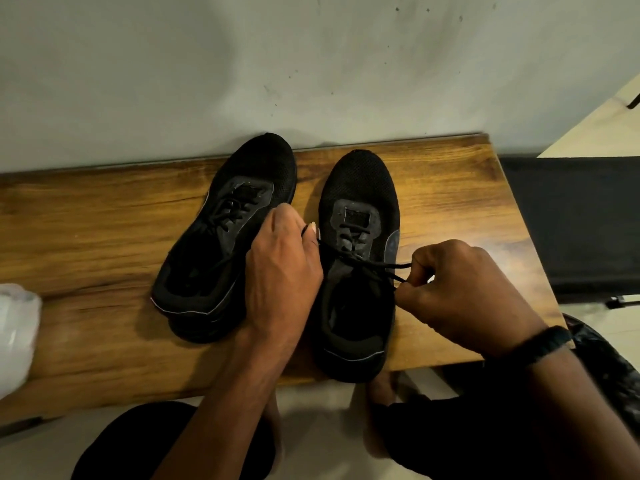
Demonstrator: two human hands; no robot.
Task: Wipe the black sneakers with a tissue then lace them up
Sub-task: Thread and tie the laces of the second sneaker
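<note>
Two black sneakers stand side by side on a wooden bench (104, 216), toes toward the wall. The left sneaker (228, 233) is laced, its heel turned toward me. The right sneaker (360, 202) has its black lace (367, 263) pulled out to both sides across the tongue. My left hand (282, 271) lies between the two shoes and pinches the lace's left end at the fingertips. My right hand (460, 299), with a black band on its wrist, pinches the right end just beside the shoe's collar.
A white crumpled tissue or plastic bag (15, 327) lies at the bench's left edge. The pale wall (311, 64) runs right behind the shoes. A black panel (575, 223) stands to the right of the bench. My knees and bare feet are below the front edge.
</note>
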